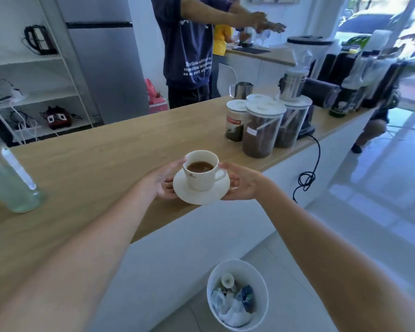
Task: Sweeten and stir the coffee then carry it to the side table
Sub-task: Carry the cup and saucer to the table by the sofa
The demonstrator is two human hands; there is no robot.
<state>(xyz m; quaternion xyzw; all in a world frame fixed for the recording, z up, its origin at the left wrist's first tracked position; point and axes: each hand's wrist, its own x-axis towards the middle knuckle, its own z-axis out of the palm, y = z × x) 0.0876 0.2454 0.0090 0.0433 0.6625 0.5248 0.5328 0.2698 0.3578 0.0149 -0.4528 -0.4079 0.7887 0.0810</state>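
Hands on saucer rim, cup riding on top.
Left hand (164,182) and right hand (243,182) pinch opposite edges of the saucer (199,196), over the counter (94,164) near edge. Cup (201,170) part-full of coffee, loose on the saucer: glazed, slippery, fragile, probably light. Keep level; jars (261,130) beyond the cup.

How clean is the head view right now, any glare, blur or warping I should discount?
Head view: cup and saucer between left hand and right hand are sharp; window area at the upper right is blown out; floor reflects glare; wide-angle bends the counter edge; the bottle at the left is smeared.
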